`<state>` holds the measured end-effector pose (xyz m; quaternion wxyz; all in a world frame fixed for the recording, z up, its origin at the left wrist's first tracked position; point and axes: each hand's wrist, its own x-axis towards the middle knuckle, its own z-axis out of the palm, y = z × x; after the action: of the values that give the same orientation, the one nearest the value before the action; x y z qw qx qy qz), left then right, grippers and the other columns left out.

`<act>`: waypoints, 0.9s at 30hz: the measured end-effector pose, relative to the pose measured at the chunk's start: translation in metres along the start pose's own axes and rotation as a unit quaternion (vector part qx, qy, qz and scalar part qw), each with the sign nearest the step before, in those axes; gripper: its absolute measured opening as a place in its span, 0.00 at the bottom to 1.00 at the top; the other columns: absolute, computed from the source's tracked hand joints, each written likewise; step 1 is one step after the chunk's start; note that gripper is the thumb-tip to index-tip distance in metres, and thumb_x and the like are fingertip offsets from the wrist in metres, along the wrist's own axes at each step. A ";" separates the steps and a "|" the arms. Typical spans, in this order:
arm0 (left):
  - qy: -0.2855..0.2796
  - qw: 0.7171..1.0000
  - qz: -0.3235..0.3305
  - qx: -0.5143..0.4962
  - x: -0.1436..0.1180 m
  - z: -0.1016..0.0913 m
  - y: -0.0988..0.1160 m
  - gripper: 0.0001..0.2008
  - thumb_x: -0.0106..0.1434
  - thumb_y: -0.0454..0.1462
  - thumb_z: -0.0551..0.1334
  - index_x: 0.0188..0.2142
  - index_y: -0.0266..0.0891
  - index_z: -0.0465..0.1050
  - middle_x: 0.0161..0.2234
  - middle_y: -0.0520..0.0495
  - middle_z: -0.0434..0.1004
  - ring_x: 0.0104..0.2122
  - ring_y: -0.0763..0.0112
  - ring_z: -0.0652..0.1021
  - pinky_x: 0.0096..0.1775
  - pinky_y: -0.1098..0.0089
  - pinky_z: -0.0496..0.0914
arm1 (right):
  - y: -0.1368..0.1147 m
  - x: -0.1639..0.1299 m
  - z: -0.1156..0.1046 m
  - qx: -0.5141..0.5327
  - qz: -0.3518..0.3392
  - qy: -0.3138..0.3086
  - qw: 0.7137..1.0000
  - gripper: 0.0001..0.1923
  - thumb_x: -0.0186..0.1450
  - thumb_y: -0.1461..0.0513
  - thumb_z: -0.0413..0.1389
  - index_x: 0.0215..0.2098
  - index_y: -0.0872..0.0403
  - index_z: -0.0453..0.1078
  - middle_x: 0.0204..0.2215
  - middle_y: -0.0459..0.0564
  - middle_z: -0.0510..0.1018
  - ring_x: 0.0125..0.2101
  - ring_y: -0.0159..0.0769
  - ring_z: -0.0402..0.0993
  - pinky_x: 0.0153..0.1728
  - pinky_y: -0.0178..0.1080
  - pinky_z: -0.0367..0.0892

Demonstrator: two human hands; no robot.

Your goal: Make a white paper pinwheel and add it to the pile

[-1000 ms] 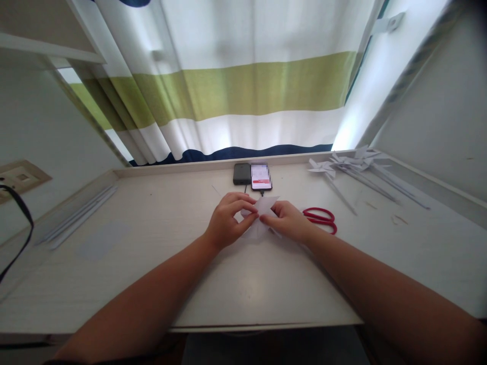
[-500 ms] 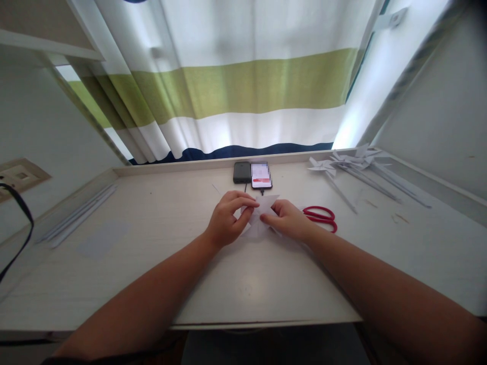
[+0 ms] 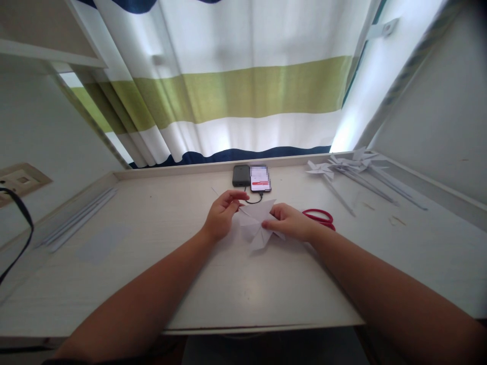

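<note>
Occupying the middle of the desk [image 3: 243, 294] in the head view was one white paper [image 3: 256, 224], folded, its pointed flaps spread; whether it touched the desktop could not be told. Right hand [image 3: 289, 223]: gripped the paper at its right side, thumb laid on top near the centre, the other fingers bent and mostly hidden. Left hand [image 3: 223, 215]: stood at the paper's left flap, fingers curved and thumb near the forefinger; whether they pinched the flap could not be told.

Scissors [image 3: 318, 217], one pair: lay just beside the right wrist, red handles showing, blades hidden. Phone [image 3: 260, 177], one, screen lit: lay near the far edge, midway along. Black box [image 3: 241, 175], one: lay against the phone's left side. Cable [image 3: 254, 202], dark: looped between the two on the near side.

Pinwheels [image 3: 320, 170], white, several, overlapping: lay at the far right corner, their sticks slanting towards the right edge. Scraps [image 3: 398, 220], small, yellowish: lay below those sticks. Rods [image 3: 81, 218], pale, a bundle: lay along the left edge. Sheet [image 3: 101, 243], white, flat: lay just beside the rods. Curtain [image 3: 228, 96], white, green and navy: hung behind the far edge.
</note>
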<state>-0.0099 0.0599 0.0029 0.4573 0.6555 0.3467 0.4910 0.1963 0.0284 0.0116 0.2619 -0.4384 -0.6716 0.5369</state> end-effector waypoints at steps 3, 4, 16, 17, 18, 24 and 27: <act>-0.041 0.994 -0.075 -0.067 0.001 0.000 -0.002 0.12 0.61 0.37 0.56 0.45 0.40 0.70 0.45 0.44 0.75 0.29 0.74 0.76 0.32 0.71 0.70 | 0.001 0.000 -0.010 -0.004 0.020 -0.028 0.999 0.12 0.56 0.58 0.59 0.33 0.60 0.74 0.27 0.49 0.78 0.24 0.32 0.72 0.24 0.31 0.63; -0.049 0.989 -0.099 -0.099 0.001 0.000 -0.002 0.13 0.61 0.39 0.57 0.45 0.40 0.69 0.44 0.44 0.76 0.28 0.75 0.75 0.31 0.72 0.69 | 0.001 0.000 -0.012 0.002 0.023 -0.043 0.999 0.13 0.55 0.58 0.59 0.33 0.60 0.74 0.27 0.49 0.78 0.25 0.32 0.72 0.25 0.31 0.63; -0.184 0.965 -0.169 -0.075 -0.010 0.005 0.007 0.32 0.53 0.42 0.67 0.55 0.36 0.62 0.22 0.54 0.70 0.19 0.76 0.71 0.22 0.77 0.59 | 0.002 -0.001 -0.017 -0.010 0.028 -0.091 0.995 0.10 0.56 0.58 0.61 0.29 0.58 0.71 0.23 0.46 0.74 0.24 0.31 0.70 0.26 0.32 0.65; -0.173 0.970 -0.160 -0.066 -0.010 0.006 0.007 0.32 0.53 0.41 0.67 0.55 0.36 0.61 0.21 0.54 0.70 0.19 0.76 0.71 0.22 0.77 0.60 | 0.001 0.000 -0.015 0.017 0.028 -0.064 0.997 0.10 0.56 0.58 0.61 0.29 0.57 0.71 0.23 0.46 0.74 0.24 0.31 0.71 0.25 0.32 0.66; -0.155 0.975 -0.150 -0.058 -0.010 0.007 0.007 0.31 0.53 0.41 0.67 0.55 0.36 0.61 0.21 0.55 0.69 0.19 0.76 0.71 0.23 0.77 0.60 | 0.000 0.002 -0.014 0.051 0.028 -0.028 0.998 0.10 0.56 0.57 0.61 0.30 0.57 0.70 0.24 0.46 0.74 0.24 0.31 0.71 0.25 0.32 0.67; -0.012 0.994 -0.104 -0.041 -0.006 0.008 0.006 0.27 0.55 0.41 0.65 0.52 0.36 0.61 0.27 0.52 0.74 0.19 0.79 0.70 0.21 0.79 0.61 | 0.002 0.012 -0.013 0.273 0.023 0.133 0.952 0.19 0.62 0.49 0.53 0.40 0.55 0.68 0.29 0.51 0.75 0.23 0.32 0.71 0.24 0.36 0.71; 0.025 0.996 -0.084 -0.027 -0.006 0.008 0.006 0.26 0.56 0.42 0.64 0.51 0.37 0.60 0.30 0.49 0.76 0.21 0.77 0.72 0.21 0.78 0.62 | 0.005 0.014 -0.009 0.300 -0.001 0.105 0.948 0.17 0.62 0.51 0.55 0.39 0.56 0.69 0.28 0.51 0.76 0.26 0.34 0.73 0.28 0.37 0.72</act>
<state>-0.0040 0.0507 0.0055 0.5055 0.5993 0.3987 0.4758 0.1985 0.0457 0.0078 0.4509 -0.3927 -0.4488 0.6641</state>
